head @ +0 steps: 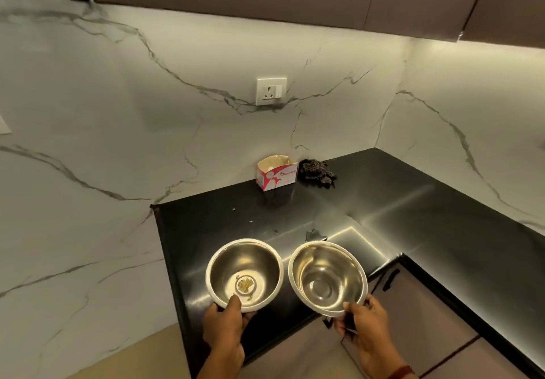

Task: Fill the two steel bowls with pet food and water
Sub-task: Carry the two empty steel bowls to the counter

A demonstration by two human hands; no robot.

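Two steel bowls sit side by side over the near part of a black counter [383,201]. The left bowl [236,260] has a small heap of yellowish food pieces at its bottom. My left hand [225,324] grips its near rim, thumb over the edge. The right bowl [339,263] shows a shiny inside with no food in it; whether it holds water I cannot tell. My right hand [364,324] holds that bowl's near rim, thumb on top. Both bowls tilt slightly toward me.
A small open red-and-white carton [275,173] and a dark crumpled cloth [317,172] lie at the back against the marble wall. A wall socket [270,91] is above them. The counter runs in an L to the right, with drawers [418,313] below.
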